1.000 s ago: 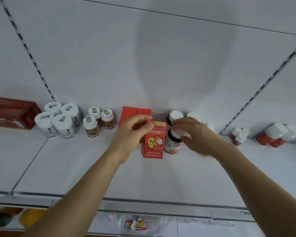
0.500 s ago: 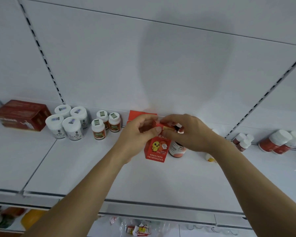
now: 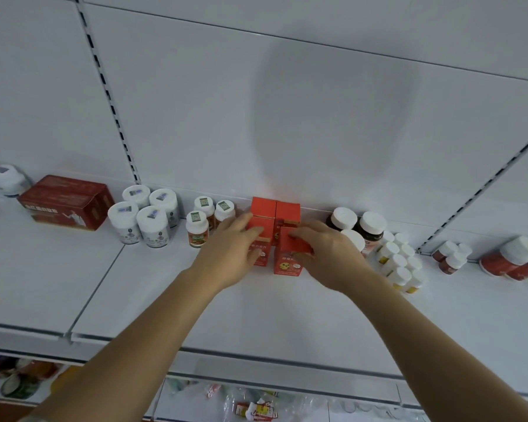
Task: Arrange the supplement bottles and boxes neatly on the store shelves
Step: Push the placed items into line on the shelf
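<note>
On the white shelf (image 3: 256,312), four small red boxes stand in a two-by-two cluster against the back panel (image 3: 317,111). The left hand (image 3: 226,257) rests against the near-left red box (image 3: 261,242), fingers laid together and nearly straight across its top and left side. The right hand (image 3: 326,254) grips the near-right red box (image 3: 288,254), fingers curled over its top and thumb on its front face; the box stands upright, touching the near-left box. The two far red boxes (image 3: 275,208) sit directly behind, touching the panel. Left of the cluster stand three small orange-labelled bottles (image 3: 197,229), then four white jars (image 3: 147,214), then a dark red carton (image 3: 66,202) lying flat. Right of the cluster stand dark bottles with white caps (image 3: 358,223), partly hidden by the right hand, then a double row of small white bottles (image 3: 401,263) running from far to near. Further right lie red bottles with white caps (image 3: 512,257) on their sides.
</note>
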Available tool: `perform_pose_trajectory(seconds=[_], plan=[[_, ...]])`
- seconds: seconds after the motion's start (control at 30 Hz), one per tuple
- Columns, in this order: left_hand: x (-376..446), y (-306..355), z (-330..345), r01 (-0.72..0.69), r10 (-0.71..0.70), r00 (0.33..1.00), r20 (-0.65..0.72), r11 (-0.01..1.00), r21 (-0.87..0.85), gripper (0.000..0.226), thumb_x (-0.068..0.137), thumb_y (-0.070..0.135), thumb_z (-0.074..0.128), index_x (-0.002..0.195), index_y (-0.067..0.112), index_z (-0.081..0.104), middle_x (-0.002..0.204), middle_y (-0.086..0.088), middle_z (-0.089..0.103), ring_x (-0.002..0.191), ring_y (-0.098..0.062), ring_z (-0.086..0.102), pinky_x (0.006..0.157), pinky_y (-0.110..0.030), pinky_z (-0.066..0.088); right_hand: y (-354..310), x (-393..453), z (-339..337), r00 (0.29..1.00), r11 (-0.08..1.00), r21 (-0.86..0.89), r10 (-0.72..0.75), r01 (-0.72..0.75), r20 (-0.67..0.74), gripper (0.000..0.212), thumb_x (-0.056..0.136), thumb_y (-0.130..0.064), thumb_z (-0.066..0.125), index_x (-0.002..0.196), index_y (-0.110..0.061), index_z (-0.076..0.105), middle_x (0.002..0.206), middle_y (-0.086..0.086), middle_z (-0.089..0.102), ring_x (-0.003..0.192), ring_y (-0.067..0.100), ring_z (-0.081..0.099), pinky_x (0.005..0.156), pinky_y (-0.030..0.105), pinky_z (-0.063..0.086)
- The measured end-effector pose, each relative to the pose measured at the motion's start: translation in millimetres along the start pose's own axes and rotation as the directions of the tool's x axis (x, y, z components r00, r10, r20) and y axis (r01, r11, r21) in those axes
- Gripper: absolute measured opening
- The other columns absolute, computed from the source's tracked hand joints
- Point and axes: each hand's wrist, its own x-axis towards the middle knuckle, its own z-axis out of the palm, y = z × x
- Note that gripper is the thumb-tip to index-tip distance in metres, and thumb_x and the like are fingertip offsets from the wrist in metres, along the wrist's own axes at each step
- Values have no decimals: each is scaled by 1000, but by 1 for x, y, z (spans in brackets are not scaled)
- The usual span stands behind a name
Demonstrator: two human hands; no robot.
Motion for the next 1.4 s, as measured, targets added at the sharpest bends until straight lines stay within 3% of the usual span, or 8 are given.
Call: perform_pose_trajectory(seconds=[0.1, 0.23, 0.5, 0.73, 0.87, 1.03, 1.13, 1.4], plan=[[-3, 0, 4, -24, 25, 998, -59, 1000, 8, 43, 94, 18, 61, 137, 17, 57, 149, -7, 46, 125, -34, 54, 92, -46, 52, 4, -1, 17, 999, 999, -37, -17, 15, -44, 43, 84, -19, 75, 126, -15, 66, 130, 5, 63, 101, 36, 68, 75, 49, 58], [-1, 0, 7, -63, 64, 992, -111, 998, 15, 35, 92, 10, 60, 127, 13, 64, 138, -11, 55, 104, -37, 65, 71, -47, 57, 6, 1, 30, 988, 997, -62, -59, 50, -141, 41, 82, -17, 75, 121, -12, 67, 127, 8, 63, 92, 36, 70, 61, 47, 59], [5, -1, 9, -79, 80, 985, -150, 997, 13, 30, 87, 3, 64, 114, 12, 69, 122, -10, 62, 89, -35, 67, 59, -44, 56, 1, 9, 39, 974, 997, -67, -56, 43, -217, 30, 84, -9, 75, 112, -8, 68, 127, 15, 60, 81, 37, 69, 57, 45, 59], [9, -5, 10, -82, 73, 984, -165, 996, -46, 30, 86, 1, 63, 113, 12, 67, 120, -5, 61, 91, -32, 66, 61, -45, 56, 4, 11, 47, 976, 996, -90, -46, 27, -213, 25, 89, -13, 69, 112, -10, 64, 125, 13, 58, 82, 40, 65, 61, 47, 58], [13, -7, 10, -65, 62, 985, -163, 998, -8, 31, 86, 12, 66, 117, 13, 62, 123, -3, 56, 96, -28, 63, 64, -43, 56, -1, 5, 35, 980, 988, -155, -18, -13, -196, 35, 86, -17, 71, 119, -11, 65, 127, 14, 59, 98, 41, 61, 70, 49, 58], [18, 8, 2, -54, 77, 974, -211, 992, 115, 46, 83, 29, 71, 123, 11, 57, 139, -9, 48, 121, -33, 52, 90, -48, 51, 2, -12, 3, 966, 969, -247, -41, -24, -257, 30, 89, -19, 60, 116, -7, 66, 130, 15, 59, 122, 39, 52, 93, 50, 51], [24, 42, -2, -148, 178, 941, -288, 981, 125, 39, 88, 30, 65, 121, 10, 59, 142, -8, 49, 130, -30, 47, 104, -47, 43, 12, -31, -18, 948, 953, -291, -8, -89, -319, 31, 89, -23, 62, 114, -6, 67, 130, 16, 60, 130, 41, 49, 104, 52, 45], [38, 195, 28, -301, 323, 879, -352, 946, 116, 40, 96, 35, 53, 123, 7, 62, 132, -13, 58, 130, -35, 47, 109, -49, 38, 64, -126, -88, 928, 876, -362, 210, -318, -307, 59, 98, -49, 33, 135, -11, 58, 145, 16, 52, 143, 40, 38, 114, 55, 34]])
